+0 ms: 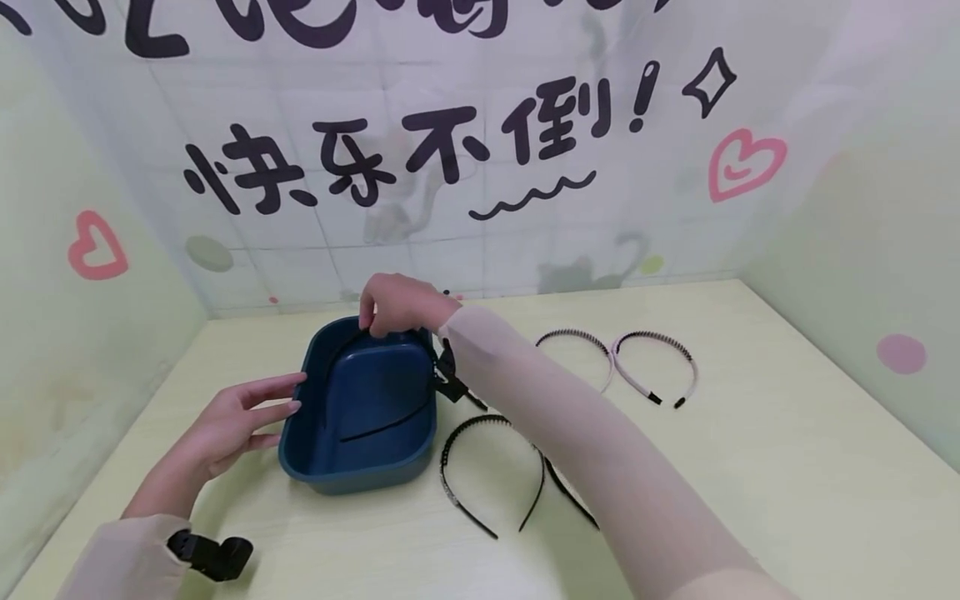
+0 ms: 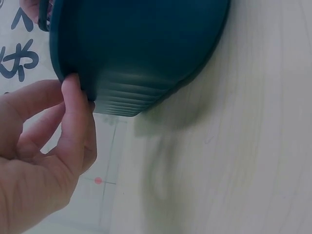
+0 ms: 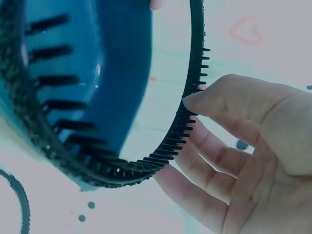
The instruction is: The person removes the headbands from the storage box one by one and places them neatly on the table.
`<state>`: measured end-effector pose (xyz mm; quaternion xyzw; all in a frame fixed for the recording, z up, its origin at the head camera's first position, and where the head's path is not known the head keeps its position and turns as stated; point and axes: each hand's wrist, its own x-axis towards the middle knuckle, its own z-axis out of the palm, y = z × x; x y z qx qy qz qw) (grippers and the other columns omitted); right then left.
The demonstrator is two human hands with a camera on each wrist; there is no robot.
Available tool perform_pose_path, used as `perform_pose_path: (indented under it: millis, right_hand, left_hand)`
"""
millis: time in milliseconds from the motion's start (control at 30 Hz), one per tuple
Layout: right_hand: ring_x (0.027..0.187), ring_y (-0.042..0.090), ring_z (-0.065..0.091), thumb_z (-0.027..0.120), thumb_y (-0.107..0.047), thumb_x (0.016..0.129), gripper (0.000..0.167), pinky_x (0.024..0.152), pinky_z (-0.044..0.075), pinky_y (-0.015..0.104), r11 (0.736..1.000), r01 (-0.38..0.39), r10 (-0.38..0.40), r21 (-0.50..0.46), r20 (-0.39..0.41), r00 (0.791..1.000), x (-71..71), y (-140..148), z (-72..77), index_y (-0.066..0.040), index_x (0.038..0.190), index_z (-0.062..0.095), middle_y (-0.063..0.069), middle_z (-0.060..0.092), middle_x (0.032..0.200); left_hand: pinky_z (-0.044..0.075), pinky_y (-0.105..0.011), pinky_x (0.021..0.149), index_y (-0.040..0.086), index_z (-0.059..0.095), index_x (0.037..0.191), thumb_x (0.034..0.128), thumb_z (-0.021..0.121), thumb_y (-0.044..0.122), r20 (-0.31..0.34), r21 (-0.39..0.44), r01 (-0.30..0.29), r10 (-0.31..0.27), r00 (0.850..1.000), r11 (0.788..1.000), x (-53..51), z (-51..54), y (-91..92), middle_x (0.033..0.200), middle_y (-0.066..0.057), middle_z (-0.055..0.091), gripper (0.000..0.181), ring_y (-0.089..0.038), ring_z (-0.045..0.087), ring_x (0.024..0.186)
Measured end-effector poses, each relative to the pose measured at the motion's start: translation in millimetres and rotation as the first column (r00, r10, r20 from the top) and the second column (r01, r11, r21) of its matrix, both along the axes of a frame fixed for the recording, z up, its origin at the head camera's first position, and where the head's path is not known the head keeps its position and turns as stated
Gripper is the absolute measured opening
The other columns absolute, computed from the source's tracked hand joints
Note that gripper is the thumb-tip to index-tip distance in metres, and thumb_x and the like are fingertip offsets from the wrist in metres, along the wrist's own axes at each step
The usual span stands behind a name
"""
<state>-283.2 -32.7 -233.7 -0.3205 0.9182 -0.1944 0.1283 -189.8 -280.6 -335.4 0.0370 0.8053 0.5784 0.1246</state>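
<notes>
A dark blue plastic basin point(image 1: 356, 482) stands on the table at left of centre. My left hand point(image 1: 238, 421) grips its left rim, thumb and fingers on the wall, as the left wrist view also shows. Above the far side of the basin my right hand point(image 1: 397, 304) pinches a black headband point(image 3: 197, 29) between thumb and fingers. This headband has comb teeth along its inner side. Its ends hang down inside the basin in the head view. Whether they touch the bottom, I cannot tell.
A black toothed headband point(image 1: 487, 419) lies right of the basin. Another black one point(image 1: 573, 497) is partly hidden under my right sleeve. Two pale pink headbands with black teeth point(image 1: 656, 337) lie farther back to the right. A printed cloth wall point(image 1: 450, 242) closes the back.
</notes>
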Motion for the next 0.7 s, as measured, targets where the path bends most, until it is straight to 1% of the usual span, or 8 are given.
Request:
perform_pose_path:
  millis: [233,433,533,567,700]
  right_hand:
    - [0.068,0.013,0.052,0.060,-0.005,0.084,0.018,0.058,0.042,0.025,1.000,-0.011,0.012,0.013,-0.041,0.999,5.2,18.3,10.8,-0.018,0.093,0.069,-0.007,0.058,0.098]
    - [0.072,0.013,0.053,0.061,-0.005,0.083,0.019,0.058,0.042,0.026,0.999,0.020,-0.018,0.029,-0.066,0.998,8.0,37.7,16.6,-0.019,0.092,0.069,-0.007,0.060,0.092]
    - [0.073,0.013,0.053,0.060,-0.004,0.083,0.020,0.058,0.042,0.026,0.999,0.032,-0.029,0.037,-0.064,0.997,9.3,49.5,18.4,-0.019,0.093,0.069,-0.005,0.061,0.094]
    - [0.073,0.013,0.053,0.060,-0.004,0.083,0.020,0.058,0.042,0.026,0.999,0.033,-0.030,0.041,-0.066,0.997,9.6,53.3,18.6,-0.018,0.093,0.069,-0.005,0.061,0.098]
    - [0.073,0.014,0.052,0.059,-0.003,0.083,0.022,0.058,0.041,0.026,0.997,0.048,-0.045,0.053,-0.059,0.997,8.9,68.6,17.0,-0.017,0.096,0.070,-0.004,0.062,0.098]
  left_hand:
    - [0.053,-0.028,0.068,0.013,0.046,0.136,0.0897,0.061,0.022,-0.002,0.018,0.008,-0.008,1.000,1.000,-0.6,0.3,0.2,0.128,-0.011,0.036,0.050,0.001,0.055,0.093]
    - [0.053,-0.027,0.066,0.017,0.049,0.134,0.0896,0.061,0.021,-0.002,0.041,0.011,-0.011,1.000,0.999,-1.9,-0.9,0.4,0.120,-0.001,0.041,0.046,0.000,0.055,0.093]
    - [0.053,-0.027,0.067,0.019,0.050,0.134,0.0895,0.061,0.021,-0.003,0.037,0.013,-0.013,1.000,0.999,-3.1,-1.0,0.1,0.118,0.002,0.042,0.045,0.001,0.055,0.093]
    - [0.053,-0.027,0.067,0.019,0.050,0.134,0.0895,0.061,0.021,-0.002,0.034,0.015,-0.015,1.000,0.999,-3.2,-1.1,-0.3,0.117,0.003,0.042,0.045,0.001,0.055,0.093]
    - [0.053,-0.028,0.068,0.019,0.049,0.134,0.0898,0.061,0.021,0.000,0.021,0.023,-0.023,1.000,1.000,-3.5,-1.5,-2.7,0.116,0.007,0.044,0.046,0.002,0.054,0.094]
